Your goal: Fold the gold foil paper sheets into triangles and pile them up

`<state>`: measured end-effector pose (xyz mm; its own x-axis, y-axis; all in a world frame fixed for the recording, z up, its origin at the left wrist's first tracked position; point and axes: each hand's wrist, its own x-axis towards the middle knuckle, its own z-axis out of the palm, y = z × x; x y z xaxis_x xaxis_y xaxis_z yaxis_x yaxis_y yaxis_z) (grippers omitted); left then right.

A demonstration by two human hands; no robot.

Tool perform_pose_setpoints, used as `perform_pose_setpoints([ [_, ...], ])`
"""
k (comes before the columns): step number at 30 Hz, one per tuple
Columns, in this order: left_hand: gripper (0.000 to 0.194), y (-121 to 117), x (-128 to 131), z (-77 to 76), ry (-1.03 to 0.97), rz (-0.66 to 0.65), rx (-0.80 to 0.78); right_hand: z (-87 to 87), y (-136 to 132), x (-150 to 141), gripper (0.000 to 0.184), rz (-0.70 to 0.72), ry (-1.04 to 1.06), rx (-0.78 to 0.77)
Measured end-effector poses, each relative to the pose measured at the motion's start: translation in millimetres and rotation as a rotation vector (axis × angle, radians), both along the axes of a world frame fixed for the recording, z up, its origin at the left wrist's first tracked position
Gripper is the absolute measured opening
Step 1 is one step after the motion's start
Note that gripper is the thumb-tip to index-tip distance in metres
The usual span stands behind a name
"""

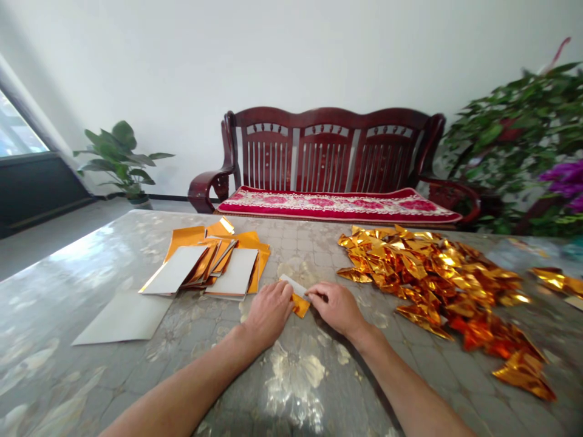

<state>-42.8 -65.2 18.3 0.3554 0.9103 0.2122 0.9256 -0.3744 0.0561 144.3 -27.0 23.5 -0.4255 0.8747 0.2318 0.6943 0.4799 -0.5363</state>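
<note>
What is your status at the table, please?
Left hand, right hand both on small gold-foil sheet, white backing showing. Folded foil heap right, stacked foil sheets left, neither touching hands.

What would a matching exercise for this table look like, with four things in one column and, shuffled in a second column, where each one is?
Things:
1. Heap of crumpled gold foil
2. Loose white sheet
3. Small gold-and-white foil piece
4. Red floral cushion

Places:
A. On the seat of the wooden bench
B. Between the left hand and right hand
C. On the table, left of the hands
D. On the table, right of the hands

Pairs: 1-D, 2-C, 3-B, 4-A
</note>
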Motion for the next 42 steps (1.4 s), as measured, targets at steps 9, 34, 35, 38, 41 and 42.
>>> perform_pose_setpoints([
  [9,0.021,-1.2,-9.5,7.1,-0.012,-0.126,0.060,-7.5,9.5,6.6,0.019,0.128,-0.076,0.110],
  [34,0.019,1.1,-10.6,1.5,-0.096,-0.201,-0.089,-3.2,3.8,4.0,0.013,0.301,-0.213,0.278],
  [35,0.018,1.2,-11.7,2.6,-0.109,-0.210,-0.099,-3.7,3.7,3.1,0.016,0.311,-0.236,0.312],
  [38,0.012,0.3,-17.7,9.5,-0.142,-0.287,-0.151,-5.4,3.5,0.3,0.029,0.331,-0.283,0.382],
  [41,0.010,-0.7,-24.9,17.4,-0.181,-0.382,-0.207,-6.0,2.9,-1.4,0.029,0.330,-0.308,0.412],
  [42,0.012,-0.7,-26.8,19.1,-0.191,-0.404,-0.219,-6.0,2.6,-1.6,0.027,0.329,-0.309,0.416],
])
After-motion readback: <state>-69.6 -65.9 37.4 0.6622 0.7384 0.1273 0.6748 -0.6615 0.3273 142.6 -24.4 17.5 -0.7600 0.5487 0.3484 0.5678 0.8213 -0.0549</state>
